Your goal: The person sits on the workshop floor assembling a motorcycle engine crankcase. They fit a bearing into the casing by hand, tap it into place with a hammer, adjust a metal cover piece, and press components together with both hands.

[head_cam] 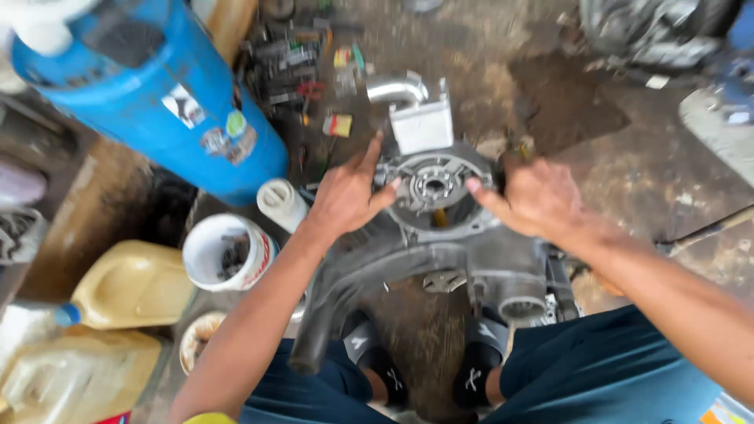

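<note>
Engine casing point(440, 228), grey cast metal, sits on the dirt floor point(565, 118) centre frame, between the person's knees and just far of their feet. Round housing with a hub in the middle faces up; a silver block with a bent pipe elbow point(408, 106) stands at its far edge.

Left hand point(345, 192) rests on the left rim of the round housing, fingers spread, thumb pointing in toward the hub. Open, not wrapped round anything. Right hand point(538, 196) on the right rim, thumb also angled toward the hub, fingers curled over the far edge; can't tell if it's clamping the rim or just lying on it. Frame is motion-blurred.

Left of the casing: white tub point(224, 251) with small dark parts inside, white cylinder point(281, 204) just beside it, big blue barrel point(157, 102) further out. Yellow jerrycans point(129, 286) at near left. Scattered hand tools point(306, 63) lie on the floor far of the left hand.
</note>
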